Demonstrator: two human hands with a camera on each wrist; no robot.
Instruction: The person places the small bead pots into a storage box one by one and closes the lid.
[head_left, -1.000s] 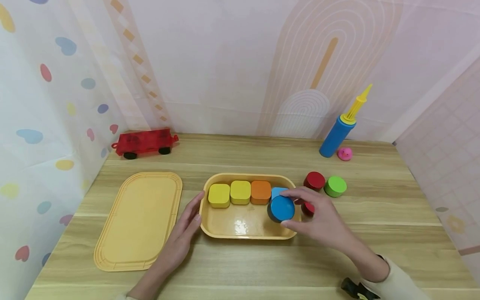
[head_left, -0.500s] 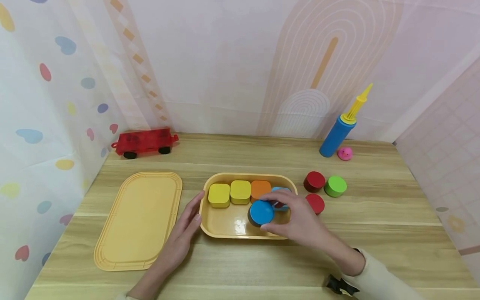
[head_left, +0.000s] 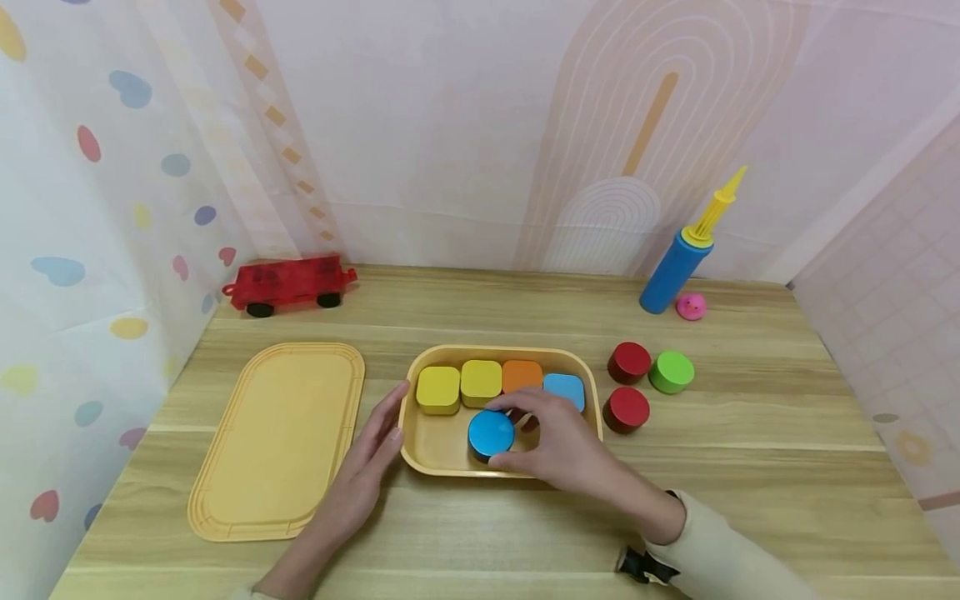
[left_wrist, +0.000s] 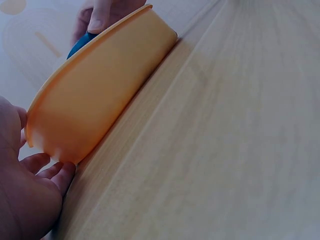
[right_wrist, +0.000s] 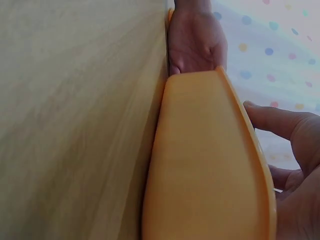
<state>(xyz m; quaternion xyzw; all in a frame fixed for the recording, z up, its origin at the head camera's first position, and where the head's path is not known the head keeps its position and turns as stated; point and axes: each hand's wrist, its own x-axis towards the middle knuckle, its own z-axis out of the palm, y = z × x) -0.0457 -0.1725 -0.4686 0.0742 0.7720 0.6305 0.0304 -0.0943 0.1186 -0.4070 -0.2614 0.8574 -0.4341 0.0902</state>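
In the head view, my right hand [head_left: 558, 442] pinches a round blue block [head_left: 491, 433] between thumb and fingers, inside the yellow-orange tray [head_left: 498, 473]. Behind it, along the tray's far wall, stand two yellow blocks [head_left: 438, 388], an orange block [head_left: 522, 375] and a light-blue block [head_left: 564, 390], all with rounded square tops. My left hand [head_left: 360, 471] rests against the tray's left end, its fingers fairly straight; the left wrist view shows its fingertips touching the tray wall [left_wrist: 100, 85]. In the right wrist view the tray's side [right_wrist: 200, 160] hides the block.
Two dark-red round blocks [head_left: 627, 409] and a green one [head_left: 671, 372] stand right of the tray. A flat yellow-orange lid [head_left: 281, 442] lies at the left. Farther back are a red toy wagon [head_left: 291, 285], a blue pump [head_left: 667, 271] and a pink toy [head_left: 691, 307].
My right hand has carried the round blue block leftward and slightly nearer across the tray, uncovering the light-blue block and the nearer red one. My left hand has stayed at the tray's end.
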